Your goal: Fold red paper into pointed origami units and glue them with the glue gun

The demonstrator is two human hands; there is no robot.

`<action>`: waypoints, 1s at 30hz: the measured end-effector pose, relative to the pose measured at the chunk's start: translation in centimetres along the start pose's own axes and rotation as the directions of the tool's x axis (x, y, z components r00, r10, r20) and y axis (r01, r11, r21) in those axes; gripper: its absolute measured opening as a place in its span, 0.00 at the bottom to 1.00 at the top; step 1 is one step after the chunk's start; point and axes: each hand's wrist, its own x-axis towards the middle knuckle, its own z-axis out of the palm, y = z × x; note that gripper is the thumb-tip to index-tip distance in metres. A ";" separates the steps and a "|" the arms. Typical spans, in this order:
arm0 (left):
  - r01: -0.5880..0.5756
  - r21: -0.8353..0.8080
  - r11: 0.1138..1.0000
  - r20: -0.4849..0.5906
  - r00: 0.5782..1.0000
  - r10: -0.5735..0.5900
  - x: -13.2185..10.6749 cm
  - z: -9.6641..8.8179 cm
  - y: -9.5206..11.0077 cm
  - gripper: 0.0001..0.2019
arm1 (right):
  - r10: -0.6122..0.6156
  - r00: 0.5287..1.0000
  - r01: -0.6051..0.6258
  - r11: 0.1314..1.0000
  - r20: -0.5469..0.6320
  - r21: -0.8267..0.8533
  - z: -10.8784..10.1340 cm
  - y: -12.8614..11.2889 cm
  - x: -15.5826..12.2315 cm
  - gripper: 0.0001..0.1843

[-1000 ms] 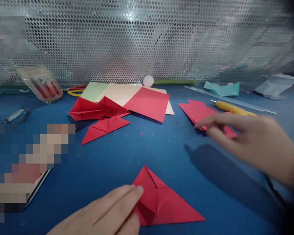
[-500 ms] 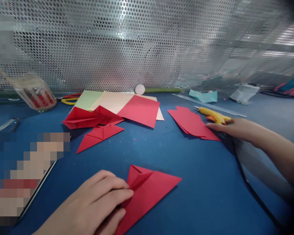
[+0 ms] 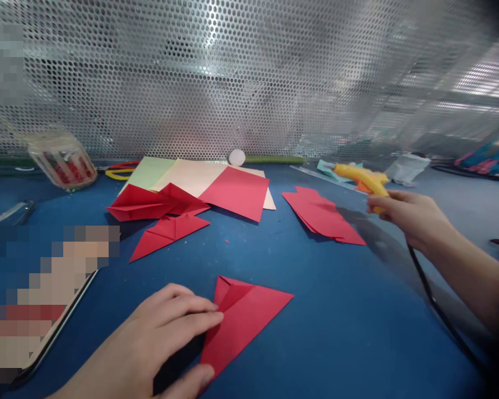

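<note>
My left hand [image 3: 158, 343] pinches the near edge of a folded red paper triangle [image 3: 243, 318] on the blue table [image 3: 336, 332], thumb under it, fingers on top. My right hand [image 3: 407, 213] is closed on the handle of a yellow glue gun [image 3: 357, 176], lifted off the table at the right, its nozzle pointing left. A black cord [image 3: 436, 307] trails from the gun toward me. A stack of red folded papers [image 3: 322, 213] lies just left of the gun.
Two more red folded pieces [image 3: 162, 213] and flat sheets in green, peach and red [image 3: 208, 183] lie at the back middle. A plastic jar [image 3: 62, 160], scissors [image 3: 118, 169], a white ball [image 3: 237, 157], a ruler and a perforated metal wall [image 3: 249, 77] line the back.
My right hand went from reaching over the red stack to gripping the glue gun and lifting it. My left hand turned the red triangle and raised its near edge.
</note>
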 end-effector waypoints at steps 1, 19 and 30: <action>0.005 0.005 1.000 0.002 1.000 -0.005 -0.1 0.0 0.0 0.20 | 0.012 0.999 -0.015 0.997 0.030 0.082 0.0 -0.4 -0.2 0.19; 0.204 -0.188 0.961 0.012 0.979 -0.206 0.7 0.0 0.4 0.27 | -0.642 0.662 0.391 0.736 0.386 0.553 3.3 -5.9 -10.1 0.14; 0.175 -0.221 0.959 0.015 0.984 -0.176 1.0 0.2 0.2 0.31 | -0.769 0.631 0.695 0.618 0.101 0.368 4.6 -12.5 -14.2 0.16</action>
